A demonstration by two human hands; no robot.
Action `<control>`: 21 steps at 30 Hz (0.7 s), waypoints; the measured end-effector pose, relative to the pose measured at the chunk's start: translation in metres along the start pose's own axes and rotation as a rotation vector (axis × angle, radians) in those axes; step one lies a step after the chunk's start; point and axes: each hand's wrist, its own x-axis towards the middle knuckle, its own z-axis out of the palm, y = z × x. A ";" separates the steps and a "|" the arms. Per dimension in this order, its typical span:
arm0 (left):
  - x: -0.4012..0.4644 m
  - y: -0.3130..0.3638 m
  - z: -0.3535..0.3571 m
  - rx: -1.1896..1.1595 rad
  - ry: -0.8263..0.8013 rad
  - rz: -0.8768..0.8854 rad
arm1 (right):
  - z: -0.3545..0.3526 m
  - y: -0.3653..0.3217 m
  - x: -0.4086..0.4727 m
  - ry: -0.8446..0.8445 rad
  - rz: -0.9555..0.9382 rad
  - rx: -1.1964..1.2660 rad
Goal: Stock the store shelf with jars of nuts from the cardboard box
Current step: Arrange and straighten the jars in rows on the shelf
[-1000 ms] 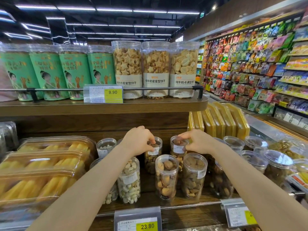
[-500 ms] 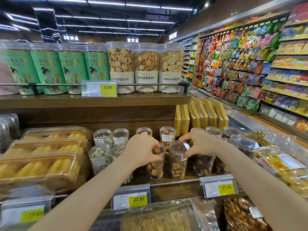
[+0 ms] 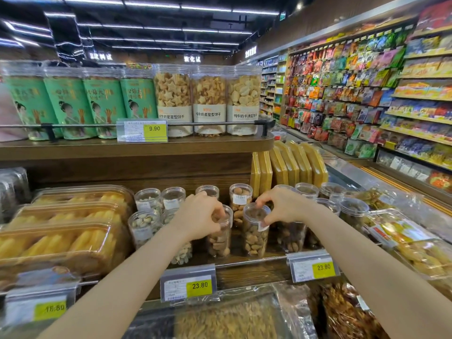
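**Two jars set at the shelf front, both hands on them**

Store shelf, lower wooden tier, carried rows of clear nut jars; front rail and price tags ran just below the hands. Upper tier with tall biscuit tubs stood above and behind both grips. Flat clear trays of yellow snacks lay well out to the left of the left grip.

Left hand was wrapped over the top and side of a jar of pale nuts, grip closed round it, jar upright on the shelf. Right hand pinched the lid rim of the neighbouring jar with fingertips, thumb near its white label; that jar also stood upright. The two jars sat just beside each other, between the two hands. More jars stood behind and to either side.

Cardboard box not in view.

Judgement: step in hand was placing or squaring this pair in the front row. Next move called for releasing both, then turning back to the box for more.
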 end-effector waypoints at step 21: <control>0.008 -0.021 0.005 0.057 -0.069 0.045 | 0.010 0.001 0.000 0.084 -0.022 -0.073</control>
